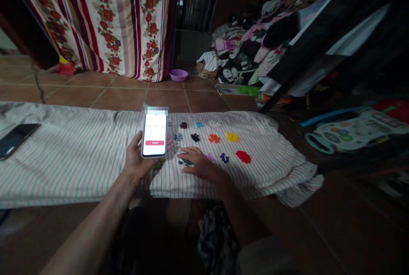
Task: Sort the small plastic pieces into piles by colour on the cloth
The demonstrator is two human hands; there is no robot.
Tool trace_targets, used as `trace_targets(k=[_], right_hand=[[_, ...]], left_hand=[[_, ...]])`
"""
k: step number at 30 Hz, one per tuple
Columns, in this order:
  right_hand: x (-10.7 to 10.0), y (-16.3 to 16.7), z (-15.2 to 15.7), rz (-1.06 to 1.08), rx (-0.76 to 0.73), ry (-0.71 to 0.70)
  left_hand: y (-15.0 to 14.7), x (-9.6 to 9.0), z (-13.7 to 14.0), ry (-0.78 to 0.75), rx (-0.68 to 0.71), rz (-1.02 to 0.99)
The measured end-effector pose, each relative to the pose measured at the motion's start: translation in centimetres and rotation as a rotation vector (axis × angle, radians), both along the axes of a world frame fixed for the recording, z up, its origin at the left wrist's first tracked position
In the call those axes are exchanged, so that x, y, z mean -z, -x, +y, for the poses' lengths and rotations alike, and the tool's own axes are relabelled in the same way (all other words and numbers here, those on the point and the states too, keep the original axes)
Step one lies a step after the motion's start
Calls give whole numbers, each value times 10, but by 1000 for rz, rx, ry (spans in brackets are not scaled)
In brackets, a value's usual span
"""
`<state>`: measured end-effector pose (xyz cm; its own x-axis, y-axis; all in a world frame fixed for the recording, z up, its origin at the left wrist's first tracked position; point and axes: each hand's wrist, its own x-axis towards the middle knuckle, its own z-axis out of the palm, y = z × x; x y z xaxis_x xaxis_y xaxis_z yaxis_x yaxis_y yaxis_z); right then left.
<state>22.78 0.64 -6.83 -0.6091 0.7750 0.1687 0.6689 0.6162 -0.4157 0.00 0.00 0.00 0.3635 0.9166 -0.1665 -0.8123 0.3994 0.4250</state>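
1. Head view: the left hand (136, 160) gripped a lit phone (155, 135), held upright above the striped cloth (79, 155), with the fingers wrapped round its left edge and the thumb side showing at its right edge.
2. The phone's screen faced the camera, showing faint digits and a red bar; it sat in the left palm, just left of the right hand.
3. The right hand (200, 163) lay flat, palm down, on the cloth, fingers spread and loose, gripping nothing that could be seen.
4. Its fingertips rested on or right beside a few small dark pieces (185, 163); whether they touched could not be told.
5. Little piles of coloured pieces lay in rows on the cloth beyond that hand: a red pile (243, 156), a yellow pile (232, 137), an orange pile (214, 138), a black pile (194, 137) and a dark blue pile (224, 158) just beside the wrist.
6. A second phone (15, 138), dark, lay well apart at the cloth's left end.
7. Behind the cloth stood a flowered curtain (105, 15), a purple bowl (178, 75) on the tiled floor, and a heap of clothes (255, 49) to the right.
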Motion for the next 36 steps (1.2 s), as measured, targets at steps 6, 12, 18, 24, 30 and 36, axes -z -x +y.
trace_targets(k=[6, 12, 18, 24, 30, 36], right_hand=[[-6, -2, -4, -48, -8, 70], [-7, 1, -4, 10, 29, 54], [-2, 3, 0, 61, 43, 16], [-8, -6, -5, 8, 35, 61], [-8, -8, -5, -2, 107, 97], [1, -7, -1, 66, 111, 86]], left_hand=[[-6, 2, 6, 14, -16, -6], [-13, 5, 11, 12, 1, -29], [-19, 7, 12, 10, 14, -10], [-21, 2, 10, 19, 13, 29], [-21, 3, 10, 10, 21, 28], [-21, 2, 8, 23, 27, 31]])
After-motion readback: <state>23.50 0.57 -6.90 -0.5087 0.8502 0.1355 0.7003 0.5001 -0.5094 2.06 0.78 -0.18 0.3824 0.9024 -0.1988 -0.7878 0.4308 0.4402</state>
